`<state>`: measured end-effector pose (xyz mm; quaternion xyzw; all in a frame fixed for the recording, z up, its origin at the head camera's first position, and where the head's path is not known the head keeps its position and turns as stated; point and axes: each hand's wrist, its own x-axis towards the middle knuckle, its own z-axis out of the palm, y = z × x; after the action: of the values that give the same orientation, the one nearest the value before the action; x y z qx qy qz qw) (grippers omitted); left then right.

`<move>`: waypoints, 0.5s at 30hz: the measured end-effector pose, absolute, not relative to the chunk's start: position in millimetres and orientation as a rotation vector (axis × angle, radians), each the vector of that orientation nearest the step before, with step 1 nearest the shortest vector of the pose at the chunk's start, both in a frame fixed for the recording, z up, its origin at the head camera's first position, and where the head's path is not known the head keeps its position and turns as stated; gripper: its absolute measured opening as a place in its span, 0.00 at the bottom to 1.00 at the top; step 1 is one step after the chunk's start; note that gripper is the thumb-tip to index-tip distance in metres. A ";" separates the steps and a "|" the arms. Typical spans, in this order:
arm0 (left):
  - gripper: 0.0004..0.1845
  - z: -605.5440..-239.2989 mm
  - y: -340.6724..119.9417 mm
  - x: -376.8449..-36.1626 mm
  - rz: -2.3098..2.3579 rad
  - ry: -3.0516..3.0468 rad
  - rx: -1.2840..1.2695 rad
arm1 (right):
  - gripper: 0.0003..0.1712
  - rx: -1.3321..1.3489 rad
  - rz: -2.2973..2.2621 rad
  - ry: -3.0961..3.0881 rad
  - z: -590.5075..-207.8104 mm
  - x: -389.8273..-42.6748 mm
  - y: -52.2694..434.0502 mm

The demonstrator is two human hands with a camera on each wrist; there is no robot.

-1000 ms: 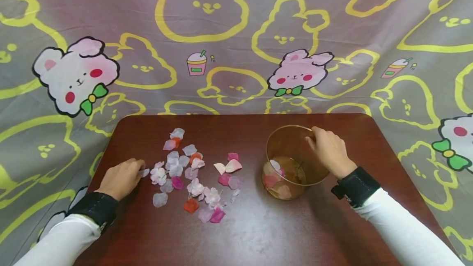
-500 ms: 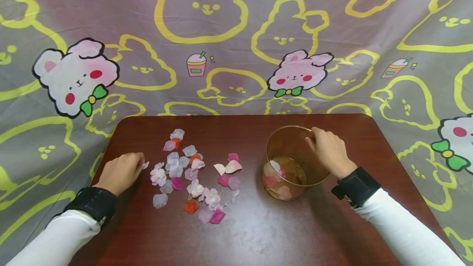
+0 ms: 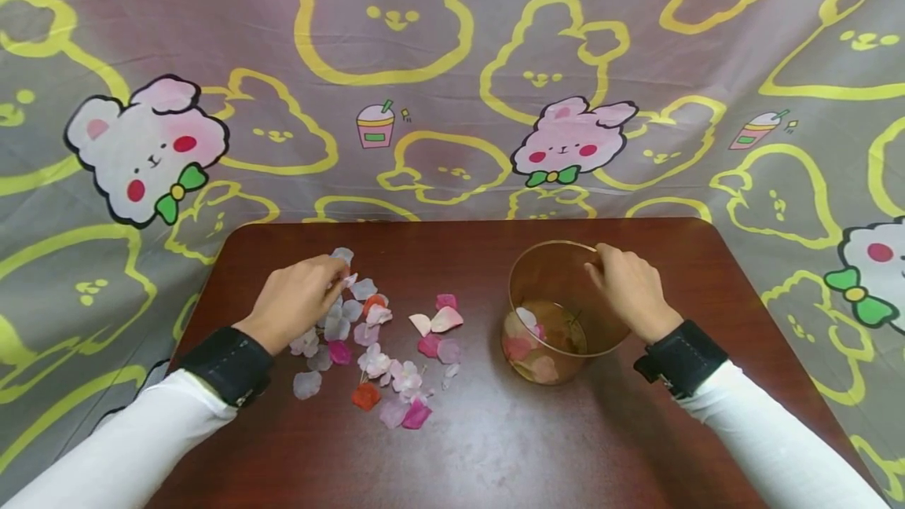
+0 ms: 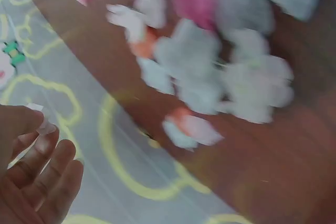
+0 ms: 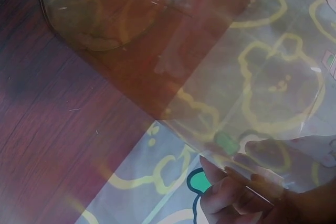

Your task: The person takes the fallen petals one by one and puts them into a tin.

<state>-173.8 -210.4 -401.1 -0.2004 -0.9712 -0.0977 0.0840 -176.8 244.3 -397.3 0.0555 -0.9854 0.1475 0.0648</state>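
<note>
My left hand (image 3: 293,301) is raised over the far left part of the petal spread. Between its thumb and index finger it pinches a small pale petal (image 4: 47,127), while the other fingers stay loosely bent in the left wrist view. My right hand (image 3: 632,289) holds the rim of a see-through amber bucket (image 3: 544,277), thumb on the inside and fingers outside. Inside the bucket lie several pink and white petals (image 3: 519,346) and a green stem. Loose petals and small blossoms (image 3: 405,377) in white, lilac, pink and orange are scattered left of the bucket.
The dark red-brown wooden table (image 3: 481,454) has rounded far corners. A grey cloth (image 3: 452,108) with yellow bear outlines and rabbit faces hangs behind and beside it. Two cream petals (image 3: 444,319) and several pink ones lie between the main spread and the bucket.
My left hand has lifted the petal from the left edge of the spread and carried it to the right and farther back. The right hand and the bucket have stayed in place.
</note>
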 end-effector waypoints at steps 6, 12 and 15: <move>0.07 -381.1 -169.3 -175.5 -0.305 -2.802 -0.754 | 0.10 0.161 0.442 -2.966 -398.1 -177.8 244.6; 0.07 -365.1 -130.8 -172.0 -0.313 -2.644 -0.950 | 0.09 0.158 0.446 -2.972 -398.5 -178.4 246.0; 0.06 -359.3 -112.3 -169.1 -0.319 -2.548 -1.036 | 0.10 0.156 0.455 -2.978 -399.2 -178.8 246.0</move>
<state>-169.1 -112.3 -359.3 -0.3675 -0.9044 -0.1132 0.1851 -178.8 246.0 -399.2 0.0516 -0.9853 0.1504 0.0624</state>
